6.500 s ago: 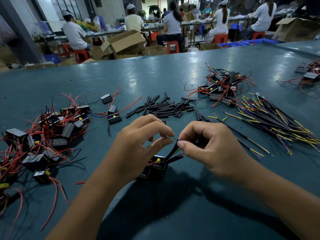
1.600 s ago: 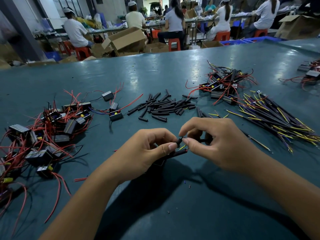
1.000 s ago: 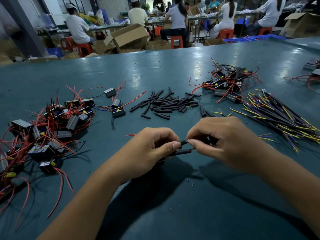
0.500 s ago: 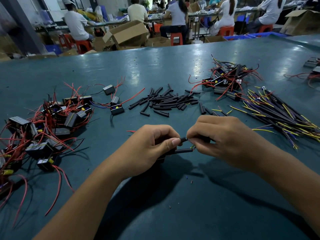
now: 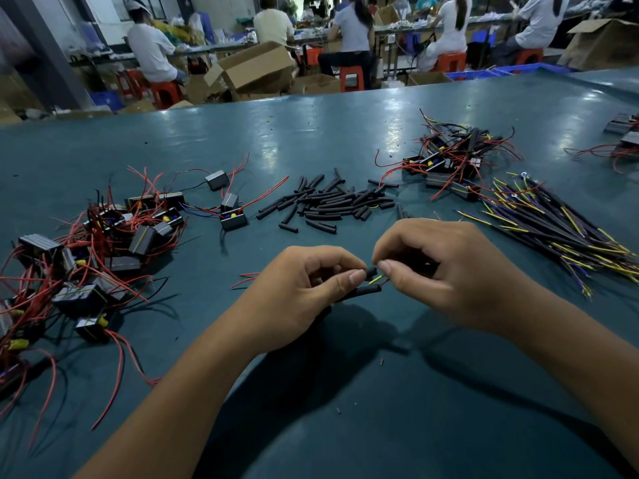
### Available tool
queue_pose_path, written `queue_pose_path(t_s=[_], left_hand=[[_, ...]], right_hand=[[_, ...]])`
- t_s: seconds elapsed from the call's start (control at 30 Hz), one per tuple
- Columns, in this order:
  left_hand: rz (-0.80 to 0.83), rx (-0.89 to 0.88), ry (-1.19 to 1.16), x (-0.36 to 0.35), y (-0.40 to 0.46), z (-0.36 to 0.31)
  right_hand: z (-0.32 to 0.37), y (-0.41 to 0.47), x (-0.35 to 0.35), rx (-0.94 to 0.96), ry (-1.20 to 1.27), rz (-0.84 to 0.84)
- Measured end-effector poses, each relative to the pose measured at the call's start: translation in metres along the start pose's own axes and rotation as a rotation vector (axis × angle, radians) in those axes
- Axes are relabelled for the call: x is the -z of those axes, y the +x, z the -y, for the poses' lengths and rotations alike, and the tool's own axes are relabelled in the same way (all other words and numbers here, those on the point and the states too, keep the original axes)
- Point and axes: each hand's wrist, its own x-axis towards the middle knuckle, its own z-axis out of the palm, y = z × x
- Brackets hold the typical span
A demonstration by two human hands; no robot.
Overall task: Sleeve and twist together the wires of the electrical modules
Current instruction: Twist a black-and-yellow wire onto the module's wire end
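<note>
Wires (image 5: 378, 280) mostly hidden between pinching left hand (image 5: 301, 292) and right hand (image 5: 446, 267); black sleeves (image 5: 363, 291) lie crosswise, parallel to the worktop's (image 5: 345, 409) near edge.

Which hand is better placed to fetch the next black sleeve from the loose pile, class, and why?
Probably the right hand: it pinches only the wire ends, and the sleeve pile lies just beyond it. The left hand grips the sleeved wires and should keep steadying them.

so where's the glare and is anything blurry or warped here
Head view: pale glare patches on the teal table; dark shadows under both forearms; seated workers in white shirts behind are soft; the table's far edge bows, wide-angle distortion; the left hand and right hand are sharp.
</note>
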Motion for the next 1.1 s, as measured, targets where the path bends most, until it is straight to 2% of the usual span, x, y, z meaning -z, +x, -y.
queue_pose_path(t_s=[0.23, 0.33, 0.43, 0.67, 0.87, 0.93, 1.1], left_hand=[[-0.052, -0.009, -0.013, -0.003, 0.000, -0.001], [-0.056, 0.026, -0.098, -0.002, 0.001, -0.001], [-0.065, 0.048, -0.184, 0.001, 0.000, 0.000], [-0.026, 0.055, -0.197, 0.003, -0.001, -0.002], [-0.075, 0.057, -0.199, -0.003, 0.002, -0.005], [-0.101, 0.035, -0.105, 0.002, 0.000, -0.005], [-0.101, -0.136, 0.411, 0.012, -0.004, -0.003]], right_hand=[[-0.005, -0.001, 0.004, -0.133, 0.154, -0.025], [-0.010, -0.001, 0.009, -0.158, 0.215, 0.024], [-0.012, -0.001, 0.013, -0.132, 0.209, 0.069], [-0.011, 0.002, 0.016, -0.034, 0.060, 0.092], [-0.008, 0.001, 0.006, -0.004, 0.088, 0.097], [-0.010, 0.001, 0.005, -0.003, 0.088, 0.100], [-0.015, 0.000, 0.003, -0.043, 0.104, 0.101]])
